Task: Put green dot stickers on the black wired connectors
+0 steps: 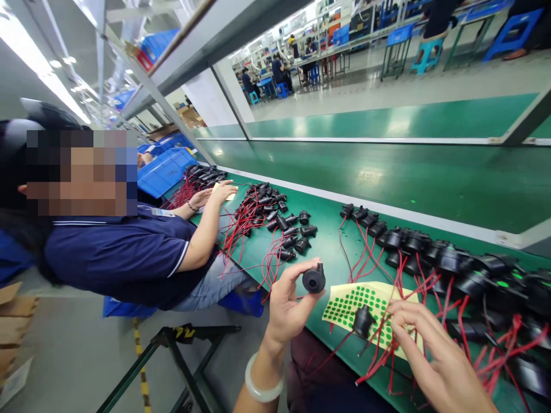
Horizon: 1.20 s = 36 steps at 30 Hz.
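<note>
The part [314, 279] was pinched, seen end-on, in the left hand [287, 307], with the sheet [344, 302] right of that grip, nearer the right hand [433, 350], whose hold couldn't be told.

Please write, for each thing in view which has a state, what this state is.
Round black part: held up
Left hand: closed on this part
Green-dot sticker sheet: unfolded, partly covered
Right hand: fingers bent over this sheet; grip unclear
Second black part: resting on the sheet
Black parts at right: clustered, some with green dots
Farther black parts: loosely spread
</note>
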### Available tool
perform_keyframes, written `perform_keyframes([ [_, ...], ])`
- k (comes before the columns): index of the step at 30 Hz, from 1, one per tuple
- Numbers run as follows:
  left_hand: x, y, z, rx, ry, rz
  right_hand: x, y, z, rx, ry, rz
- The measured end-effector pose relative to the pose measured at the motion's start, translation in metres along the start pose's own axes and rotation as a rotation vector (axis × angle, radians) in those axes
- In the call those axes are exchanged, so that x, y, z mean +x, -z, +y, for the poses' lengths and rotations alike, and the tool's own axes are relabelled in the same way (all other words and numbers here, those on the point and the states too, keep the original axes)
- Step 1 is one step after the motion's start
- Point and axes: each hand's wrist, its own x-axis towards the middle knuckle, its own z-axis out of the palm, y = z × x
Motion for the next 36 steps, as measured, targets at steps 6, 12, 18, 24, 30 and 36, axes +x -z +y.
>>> perform_keyframes([
  [6,-0.001,0.002,0.017,-0.222,-0.189,-0.039,-0.007,0.001,0.009,-0.011,0.029,0.006],
  [12,-0.001,0.003,0.02,-0.153,-0.282,-0.083,-0.007,-0.001,0.013,-0.03,0.082,0.01],
  [18,-0.008,0.003,0.029,-0.328,-0.065,-0.139,-0.008,0.001,0.012,-0.018,0.076,0.006],
  [24,-0.012,-0.005,0.041,-1.194,0.471,-0.063,-0.012,0.0,0.014,0.016,0.035,-0.002],
  [30,-0.011,-0.007,0.054,-1.57,1.013,0.18,-0.022,0.002,0.016,0.099,-0.102,-0.054],
  [36,-0.013,-0.011,0.062,-1.562,1.132,0.258,-0.024,0.008,0.012,0.191,-0.133,-0.038],
])
